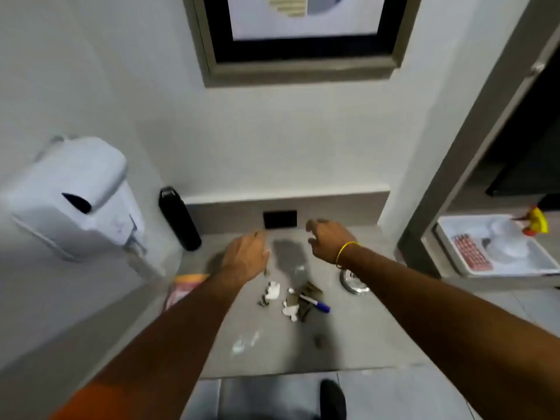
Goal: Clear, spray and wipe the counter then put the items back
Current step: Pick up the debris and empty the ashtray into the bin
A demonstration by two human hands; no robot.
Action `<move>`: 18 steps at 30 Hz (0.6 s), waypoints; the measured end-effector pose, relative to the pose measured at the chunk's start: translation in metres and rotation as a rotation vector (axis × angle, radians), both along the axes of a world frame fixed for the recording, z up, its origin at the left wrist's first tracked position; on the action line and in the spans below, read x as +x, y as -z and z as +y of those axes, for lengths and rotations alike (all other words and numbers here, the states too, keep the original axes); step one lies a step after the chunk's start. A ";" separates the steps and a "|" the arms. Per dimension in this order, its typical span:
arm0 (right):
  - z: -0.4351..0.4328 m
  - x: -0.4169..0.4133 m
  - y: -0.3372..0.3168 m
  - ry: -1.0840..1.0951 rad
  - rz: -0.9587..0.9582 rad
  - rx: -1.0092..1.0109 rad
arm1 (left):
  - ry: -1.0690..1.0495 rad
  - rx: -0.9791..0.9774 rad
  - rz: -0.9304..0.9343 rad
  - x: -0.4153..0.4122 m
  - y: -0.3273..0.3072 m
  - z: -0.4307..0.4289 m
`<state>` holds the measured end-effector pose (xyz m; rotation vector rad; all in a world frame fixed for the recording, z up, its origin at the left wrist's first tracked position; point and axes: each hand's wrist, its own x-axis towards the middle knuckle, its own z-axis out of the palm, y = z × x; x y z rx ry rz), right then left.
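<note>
A small grey counter [357, 334] lies below me, set against a white wall. On it sit a black bottle [179, 218] at the back left, a blue-capped marker [315, 303], crumpled paper scraps [274, 291], a round metal item [351, 281] and an orange packet [185, 286] at the left edge. My left hand [245, 256] hovers palm down over the back of the counter, fingers loosely apart, holding nothing. My right hand [328, 239], with a yellow band on the wrist, hovers beside it near a black wall plate [280, 219], fingers curled and apart, also empty.
A white dispenser [75, 198] hangs on the left wall. A framed picture [303, 40] hangs above the counter. To the right, past a grey post, a white tray [454, 225] holds a yellow spray bottle [536, 221] and other items. A white smear [245, 344] marks the counter's front.
</note>
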<state>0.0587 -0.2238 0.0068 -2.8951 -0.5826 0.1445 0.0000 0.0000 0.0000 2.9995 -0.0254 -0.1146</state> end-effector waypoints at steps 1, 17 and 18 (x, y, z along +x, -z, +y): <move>0.000 -0.004 0.025 -0.025 0.074 -0.058 | -0.037 0.008 0.095 -0.002 0.022 -0.003; 0.044 -0.063 0.219 -0.548 0.166 -0.151 | -0.070 0.208 0.314 0.036 0.194 -0.031; 0.045 -0.064 0.220 -0.556 0.161 -0.113 | -0.074 0.197 0.291 0.037 0.194 -0.031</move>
